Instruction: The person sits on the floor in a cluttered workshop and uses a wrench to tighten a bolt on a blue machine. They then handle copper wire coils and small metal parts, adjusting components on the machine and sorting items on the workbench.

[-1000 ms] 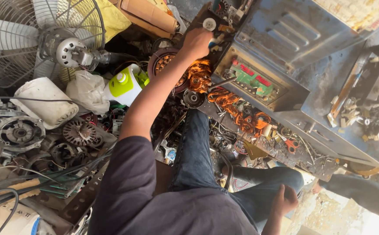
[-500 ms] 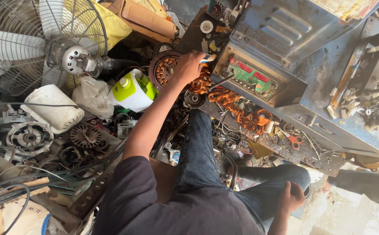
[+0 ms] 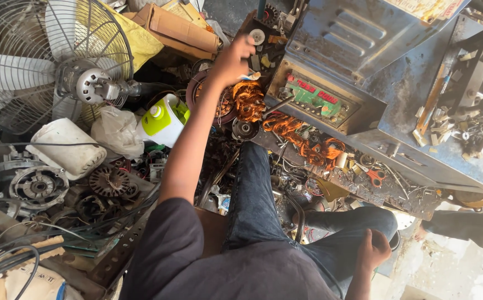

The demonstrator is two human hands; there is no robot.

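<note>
The biggest thing before me was the blue metal machine (image 3: 363, 50), its ribbed lid filling the upper right, with a green and red control panel (image 3: 315, 100) set into its sloped front. Its flat top to the right was scratched and littered with small scraps of metal. To my left stood a large wire-caged fan (image 3: 47, 61), its motor hub facing me, and behind it lay a yellow cloth and a cardboard box (image 3: 177, 28). The floor around my legs was crowded with old motor parts: a white rounded housing (image 3: 66, 145), a round stator frame (image 3: 37, 186), a finned rotor (image 3: 110, 180), loops of black cable, and a white and green plastic bottle (image 3: 162, 119) just beside a crumpled white bag.

I sat with my jeans-clad knees pushed in among all that. Along the low table (image 3: 363, 189) edge under the machine lay tangles of copper winding wire (image 3: 250, 100), orange-bright, running right toward a pair of orange-handled scissors (image 3: 372, 176).

My left hand (image 3: 233, 58) was stretched far forward and up, just above the copper coil and the round motor ring beside it. The fingers were curled loosely; I could not tell whether they pinched anything. My right hand (image 3: 373, 250) rested on my right thigh, fingers folded down against the denim, holding nothing.
</note>
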